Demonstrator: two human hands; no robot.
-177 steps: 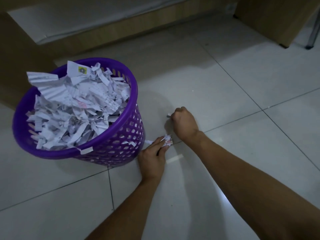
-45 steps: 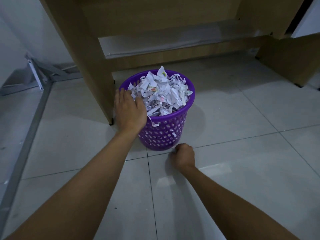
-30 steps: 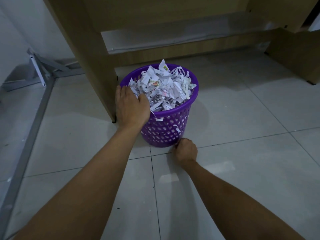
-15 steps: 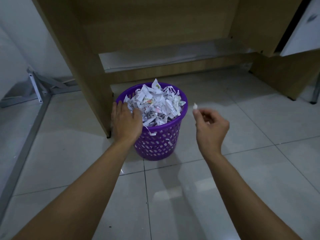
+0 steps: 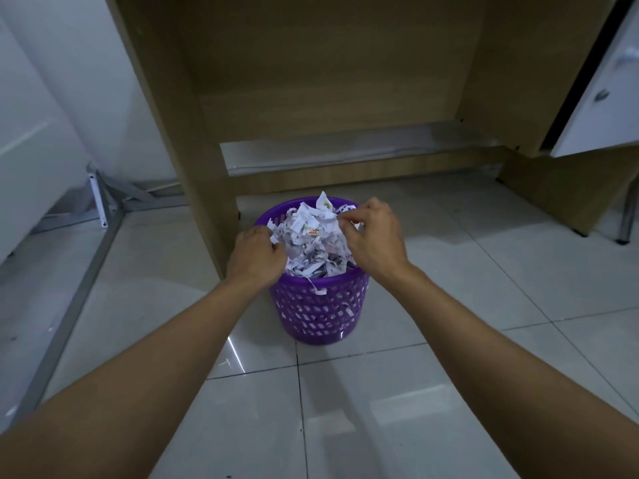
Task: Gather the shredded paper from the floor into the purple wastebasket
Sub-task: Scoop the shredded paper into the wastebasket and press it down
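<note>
My right hand (image 5: 375, 238) is up off the floor now; a second and a half ago it was curled on the tile just in front of the wastebasket (image 5: 320, 304), and half a second ago it was raised beside the rim, pinching a small scrap. Now it sits over the right side of the shredded paper (image 5: 313, 236), fingers curled into the heap. My left hand (image 5: 256, 259), earlier flat on the left rim, has closed up, knuckles against the pile. My view has pulled higher, so more of the desk (image 5: 332, 74) shows behind.
</note>
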